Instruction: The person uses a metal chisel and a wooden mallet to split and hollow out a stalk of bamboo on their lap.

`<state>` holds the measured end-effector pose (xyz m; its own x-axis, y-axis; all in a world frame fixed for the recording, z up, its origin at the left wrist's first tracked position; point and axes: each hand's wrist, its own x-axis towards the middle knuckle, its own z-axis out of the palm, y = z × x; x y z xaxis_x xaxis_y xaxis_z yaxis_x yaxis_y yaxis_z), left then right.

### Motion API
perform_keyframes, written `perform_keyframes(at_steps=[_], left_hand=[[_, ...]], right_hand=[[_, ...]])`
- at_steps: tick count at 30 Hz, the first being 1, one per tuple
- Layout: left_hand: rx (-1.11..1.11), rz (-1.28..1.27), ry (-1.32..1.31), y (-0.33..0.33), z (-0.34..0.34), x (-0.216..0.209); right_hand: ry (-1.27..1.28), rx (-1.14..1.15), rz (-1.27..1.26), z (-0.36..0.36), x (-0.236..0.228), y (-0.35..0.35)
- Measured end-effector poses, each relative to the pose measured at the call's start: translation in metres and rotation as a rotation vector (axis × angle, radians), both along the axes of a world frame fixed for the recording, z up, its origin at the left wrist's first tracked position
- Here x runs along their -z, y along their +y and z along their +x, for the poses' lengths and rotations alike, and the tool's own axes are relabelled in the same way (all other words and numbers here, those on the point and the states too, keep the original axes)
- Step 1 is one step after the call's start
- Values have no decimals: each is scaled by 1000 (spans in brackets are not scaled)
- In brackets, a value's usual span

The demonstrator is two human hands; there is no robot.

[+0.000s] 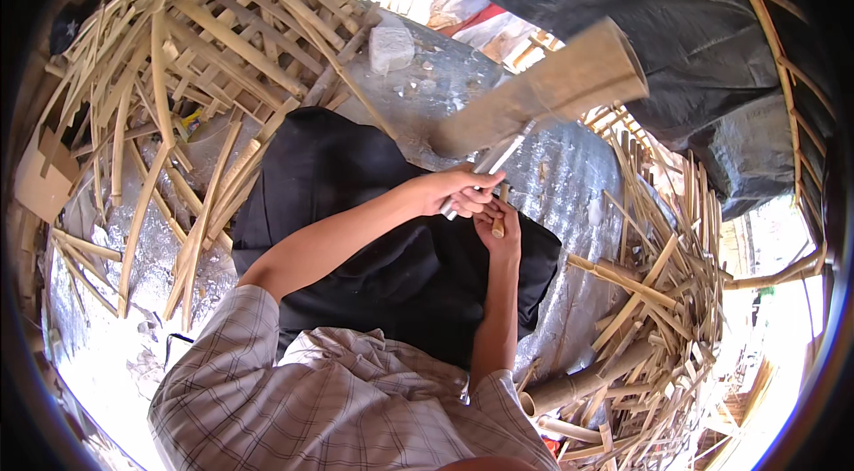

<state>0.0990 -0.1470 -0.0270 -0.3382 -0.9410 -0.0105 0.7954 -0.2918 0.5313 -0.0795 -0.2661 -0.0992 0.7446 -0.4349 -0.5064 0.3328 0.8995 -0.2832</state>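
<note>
My left hand (461,193) is closed round a pale metal bar or blade (500,158), which slants up to the right. Its upper end meets the side of a thick bamboo tube (551,87); I cannot tell whether it is stuck in it. The tube is tilted and slightly blurred, with its open end at the upper right. Just below, my right hand (500,226) is closed round a short wooden stick (498,224), perhaps a handle, whose round end shows. Both hands are close together above the black cloth (374,231) over my legs.
Split bamboo strips (205,44) are heaped at the far left, and more strips (658,311) lie at the right beside a bamboo pole (587,386). A pale block (391,46) rests on the grey sheet (454,62). Black plastic sheeting (676,17) hangs at the upper right.
</note>
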Motion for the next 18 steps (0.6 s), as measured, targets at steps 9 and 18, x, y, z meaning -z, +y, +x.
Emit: perform_keyframes(at_steps=[9,18], left_hand=[[-62,-69,-214,11,-41,5],[-26,-109,-471,12,-55,6]], right_hand=[[-55,-80,-523,-38,68,-21],[117,-38,-580,-33,81,-30]])
